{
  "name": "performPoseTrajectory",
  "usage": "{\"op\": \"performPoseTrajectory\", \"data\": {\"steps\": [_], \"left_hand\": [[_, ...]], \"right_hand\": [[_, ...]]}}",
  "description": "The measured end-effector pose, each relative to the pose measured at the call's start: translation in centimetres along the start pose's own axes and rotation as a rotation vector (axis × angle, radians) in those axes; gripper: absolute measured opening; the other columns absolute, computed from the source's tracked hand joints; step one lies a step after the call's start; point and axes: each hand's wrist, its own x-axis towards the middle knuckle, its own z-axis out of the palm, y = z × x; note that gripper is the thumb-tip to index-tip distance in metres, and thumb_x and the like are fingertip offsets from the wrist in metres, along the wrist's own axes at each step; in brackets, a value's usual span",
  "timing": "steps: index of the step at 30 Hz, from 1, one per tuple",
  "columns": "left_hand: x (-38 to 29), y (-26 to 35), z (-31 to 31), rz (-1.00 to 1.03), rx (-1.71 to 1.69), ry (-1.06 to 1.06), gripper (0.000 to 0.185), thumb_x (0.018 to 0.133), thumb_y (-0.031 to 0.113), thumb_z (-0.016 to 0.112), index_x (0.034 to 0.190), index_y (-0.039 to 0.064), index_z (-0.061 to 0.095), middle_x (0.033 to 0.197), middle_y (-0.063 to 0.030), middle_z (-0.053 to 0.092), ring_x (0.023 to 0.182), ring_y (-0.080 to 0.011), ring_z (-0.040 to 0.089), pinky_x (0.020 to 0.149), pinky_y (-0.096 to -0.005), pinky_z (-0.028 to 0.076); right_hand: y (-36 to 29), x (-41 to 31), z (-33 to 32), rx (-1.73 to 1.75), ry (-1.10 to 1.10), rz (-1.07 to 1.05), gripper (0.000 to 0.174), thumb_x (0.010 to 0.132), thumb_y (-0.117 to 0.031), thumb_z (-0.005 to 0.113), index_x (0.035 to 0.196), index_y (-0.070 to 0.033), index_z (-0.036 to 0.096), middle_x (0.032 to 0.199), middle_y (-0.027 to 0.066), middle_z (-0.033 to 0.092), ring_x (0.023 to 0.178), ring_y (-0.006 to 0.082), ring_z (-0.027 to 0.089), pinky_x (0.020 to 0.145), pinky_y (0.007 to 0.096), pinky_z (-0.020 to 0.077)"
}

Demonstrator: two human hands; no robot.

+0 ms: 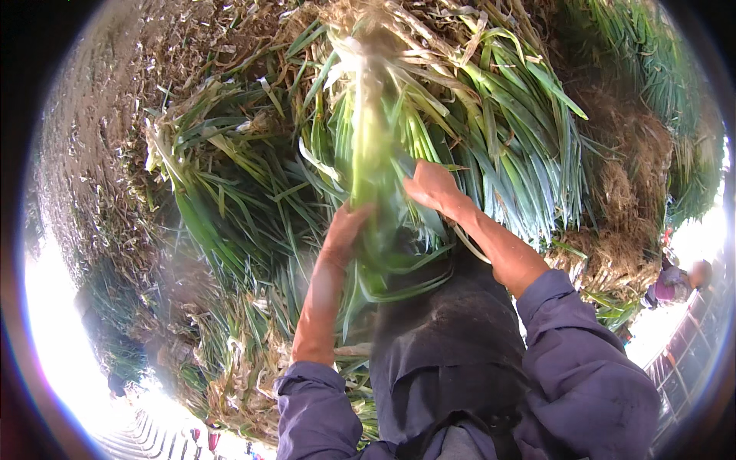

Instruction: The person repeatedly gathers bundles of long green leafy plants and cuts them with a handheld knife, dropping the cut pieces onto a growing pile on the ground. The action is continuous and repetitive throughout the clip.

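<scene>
A bundle of green onions with pale stalks at the top and green leaves hanging down is in front of me, partly blurred. My left hand is closed around its leafy part from the left. To the right of the bundle, my right hand has its fingers curled on some green leaves; the blur hides exactly what lies between them. Loose leaf ends curve below both hands, over dark trousers.
Heaped green onions lie to the right, and another pile to the left. Dry husks and leaf litter cover the left side. A stack with brown roots stands at right, with a person beyond it.
</scene>
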Motion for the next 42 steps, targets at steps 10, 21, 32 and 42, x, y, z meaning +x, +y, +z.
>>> {"op": "performPoseTrajectory", "data": {"steps": [10,21,32,42], "left_hand": [[-0.6,-1.7,-1.8,-0.055,-0.219,-0.110,0.039,0.096,0.026,0.065,0.123,-0.003,0.061,0.089,-0.0112,0.070,0.072,-0.0171,0.067,0.065,-0.0290,0.059],[-0.9,-3.3,-0.4,-0.099,-0.435,-0.041,0.049,0.097,0.037,0.062,0.126,-0.002,0.060,0.090,-0.0125,0.065,0.073,-0.0197,0.062,0.068,-0.0298,0.056],[-4.1,-1.4,-1.2,0.066,-0.297,-0.007,0.047,0.096,0.034,0.064,0.124,-0.003,0.056,0.098,-0.0117,0.063,0.073,-0.0156,0.055,0.064,-0.0294,0.044],[-21.6,13.6,-9.6,0.241,0.288,0.532,0.062,0.081,0.036,0.081,0.128,0.004,0.058,0.094,-0.0054,0.068,0.076,-0.0102,0.061,0.068,-0.0228,0.051]], "right_hand": [[0.0,-3.7,1.6,0.035,-0.051,0.059,0.043,0.089,-0.031,0.062,0.111,0.005,0.066,0.087,0.0305,0.070,0.084,0.0449,0.070,0.079,0.0516,0.0539],[2.0,-9.3,6.0,-0.014,0.099,-0.003,0.045,0.088,-0.030,0.067,0.120,0.002,0.060,0.102,0.0304,0.069,0.100,0.0486,0.066,0.090,0.0544,0.0507],[-1.5,7.9,-0.8,0.025,0.283,-0.042,0.033,0.085,-0.026,0.059,0.099,0.001,0.072,0.099,0.0228,0.074,0.085,0.0391,0.073,0.079,0.0462,0.0575],[7.5,0.0,-2.3,-0.090,0.181,-0.044,0.041,0.089,-0.025,0.064,0.110,0.010,0.063,0.094,0.0286,0.072,0.081,0.0408,0.072,0.075,0.0506,0.0583]]}}
